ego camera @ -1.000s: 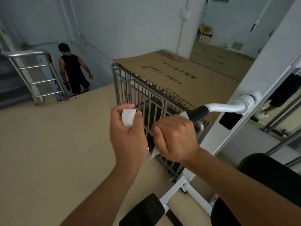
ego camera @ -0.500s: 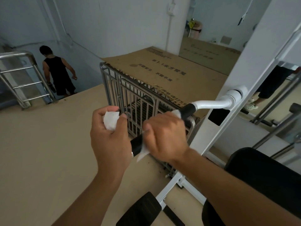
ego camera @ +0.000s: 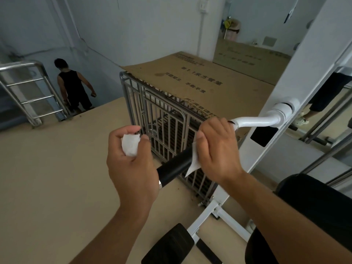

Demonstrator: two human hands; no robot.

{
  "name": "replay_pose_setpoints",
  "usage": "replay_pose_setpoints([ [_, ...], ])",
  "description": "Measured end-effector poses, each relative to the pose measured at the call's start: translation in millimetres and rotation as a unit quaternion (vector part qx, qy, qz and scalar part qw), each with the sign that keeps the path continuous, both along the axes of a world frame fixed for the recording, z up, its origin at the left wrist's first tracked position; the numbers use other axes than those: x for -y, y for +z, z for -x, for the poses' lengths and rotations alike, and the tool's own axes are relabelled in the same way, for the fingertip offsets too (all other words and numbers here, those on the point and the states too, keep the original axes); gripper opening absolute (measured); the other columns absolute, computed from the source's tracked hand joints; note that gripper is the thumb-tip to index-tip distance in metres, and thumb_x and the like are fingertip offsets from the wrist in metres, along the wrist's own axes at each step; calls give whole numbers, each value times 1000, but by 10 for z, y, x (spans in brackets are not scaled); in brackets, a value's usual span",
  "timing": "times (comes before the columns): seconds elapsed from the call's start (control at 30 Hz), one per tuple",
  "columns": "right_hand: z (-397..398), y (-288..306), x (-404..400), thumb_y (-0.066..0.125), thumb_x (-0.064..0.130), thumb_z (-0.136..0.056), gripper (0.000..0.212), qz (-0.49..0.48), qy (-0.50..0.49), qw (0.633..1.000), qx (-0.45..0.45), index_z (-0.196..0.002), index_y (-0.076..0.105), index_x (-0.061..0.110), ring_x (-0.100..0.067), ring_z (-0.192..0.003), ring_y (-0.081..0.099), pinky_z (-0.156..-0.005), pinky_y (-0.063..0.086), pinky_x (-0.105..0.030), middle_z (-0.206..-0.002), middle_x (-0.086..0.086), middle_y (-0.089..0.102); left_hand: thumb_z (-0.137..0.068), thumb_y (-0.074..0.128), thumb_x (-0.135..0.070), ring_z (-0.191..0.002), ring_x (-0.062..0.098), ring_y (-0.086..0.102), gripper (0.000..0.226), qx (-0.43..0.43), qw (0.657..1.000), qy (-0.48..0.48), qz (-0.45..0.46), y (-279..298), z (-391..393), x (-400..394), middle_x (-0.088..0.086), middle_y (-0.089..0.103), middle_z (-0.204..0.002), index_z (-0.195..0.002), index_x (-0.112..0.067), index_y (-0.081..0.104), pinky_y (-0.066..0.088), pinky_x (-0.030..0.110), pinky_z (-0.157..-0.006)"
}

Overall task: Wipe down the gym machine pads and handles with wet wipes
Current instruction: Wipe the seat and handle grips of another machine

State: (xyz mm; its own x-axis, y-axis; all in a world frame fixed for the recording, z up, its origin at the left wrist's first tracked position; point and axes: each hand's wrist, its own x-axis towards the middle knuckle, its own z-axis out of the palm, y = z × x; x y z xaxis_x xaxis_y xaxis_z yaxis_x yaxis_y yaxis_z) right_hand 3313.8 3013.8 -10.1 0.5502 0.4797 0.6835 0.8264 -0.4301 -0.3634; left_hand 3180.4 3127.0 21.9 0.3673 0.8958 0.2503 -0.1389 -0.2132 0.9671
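Note:
A black handle grip (ego camera: 174, 166) sticks out from a white bent bar (ego camera: 257, 121) on the white machine post (ego camera: 297, 88). My right hand (ego camera: 217, 147) wraps the upper end of the grip with a white wet wipe (ego camera: 193, 161) pressed around it; a corner of the wipe hangs below. My left hand (ego camera: 131, 164) is beside the grip's free end, in front of it, pinching a second crumpled wipe (ego camera: 130, 144) between thumb and fingers. Black pads show at the bottom (ego camera: 169, 244) and at the lower right (ego camera: 312, 202).
A metal cage (ego camera: 162, 119) topped with brown cardboard (ego camera: 200, 80) stands just behind the handle. A person in black walks down stairs at the far left (ego camera: 73, 86), beside a steel railing (ego camera: 28, 92). A mirror at the right reflects legs and bars.
My right hand has slid with the wipe up the grip toward the white bar, uncovering the black lower part. My left hand keeps its crumpled wipe. The person on the stairs has stepped on.

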Motion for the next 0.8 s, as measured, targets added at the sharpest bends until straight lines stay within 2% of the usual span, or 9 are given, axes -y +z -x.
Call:
replay_pose_setpoints([
  [0.17, 591, -30, -217, 37, 29, -103, 33, 16, 66, 998, 19, -79, 58, 21, -14, -78, 44, -84, 33, -31, -79, 6, 52, -94, 64, -9, -45, 4, 48, 15, 10, 1000, 10, -14, 2, -2, 4, -4, 53, -67, -101, -22, 59, 36, 11, -43],
  [0.27, 539, -30, -164, 40, 32, -102, 33, 12, 86, 996, 33, -82, 63, 20, -12, -80, 50, -87, 34, -28, -80, 6, 59, -95, 64, -10, -44, 4, 47, 15, 10, 1000, 8, -12, -3, 8, -4, -1, 53, -67, -102, -22, 59, 36, 12, -42],
  [0.33, 383, -42, -96, 41, 35, -101, 30, -2, 66, 998, 2, -86, 63, 21, -9, -85, 52, -93, 33, -24, -83, 7, 61, -95, 64, -10, -43, 5, 46, 15, 14, 1000, 3, -9, -8, 9, -11, 1, 54, -67, -102, -23, 59, 37, 14, -41],
  [0.4, 241, -27, -41, 41, 37, -101, 29, -25, 13, 998, -48, -84, 60, 22, -9, -90, 51, -98, 35, -28, -83, 9, 58, -95, 63, -10, -45, 4, 47, 16, 14, 1000, -2, -9, -4, 2, -14, 0, 54, -68, -103, -23, 59, 38, 14, -43],
  [0.5, 352, 2, -74, 39, 38, -102, 33, -32, -26, 997, -69, -80, 58, 22, -10, -92, 50, -102, 37, -37, -82, 9, 56, -95, 63, -7, -46, 3, 47, 16, 21, 1000, -1, -6, 19, 5, 1, -3, 54, -69, -103, -20, 59, 37, 12, -44],
  [0.6, 789, -31, -210, 38, 35, -103, 34, -2, 50, 997, -52, -86, 64, 22, -11, -92, 54, -108, 35, -37, -86, 9, 59, -94, 63, -7, -46, 3, 46, 16, 28, 1000, -4, 9, 13, 15, -2, -8, 58, -68, -102, -20, 59, 36, 13, -44],
  [0.67, 936, -82, -240, 40, 31, -103, 34, 8, 85, 996, -17, -91, 69, 21, -11, -99, 56, -109, 34, -36, -95, 7, 63, -94, 64, -9, -45, 2, 47, 14, 27, 999, -11, 24, 10, 26, -21, -9, 57, -66, -103, -20, 59, 37, 13, -43],
  [0.73, 761, -72, -176, 38, 30, -104, 38, 4, 51, 999, -11, -91, 72, 19, -10, -105, 56, -111, 33, -36, -100, 6, 63, -94, 65, -11, -45, 2, 49, 13, 30, 998, -22, 52, 8, 62, -41, -8, 56, -62, -103, -18, 59, 37, 11, -42],
  [0.8, 427, -34, -40, 32, 28, -106, 44, 1, -17, 999, -38, -90, 72, 18, -12, -104, 56, -116, 27, -30, -95, 6, 63, -94, 66, -12, -46, 1, 53, 13, 31, 996, -32, 79, -1, 118, -60, -11, 57, -61, -104, -17, 60, 39, 10, -41],
])
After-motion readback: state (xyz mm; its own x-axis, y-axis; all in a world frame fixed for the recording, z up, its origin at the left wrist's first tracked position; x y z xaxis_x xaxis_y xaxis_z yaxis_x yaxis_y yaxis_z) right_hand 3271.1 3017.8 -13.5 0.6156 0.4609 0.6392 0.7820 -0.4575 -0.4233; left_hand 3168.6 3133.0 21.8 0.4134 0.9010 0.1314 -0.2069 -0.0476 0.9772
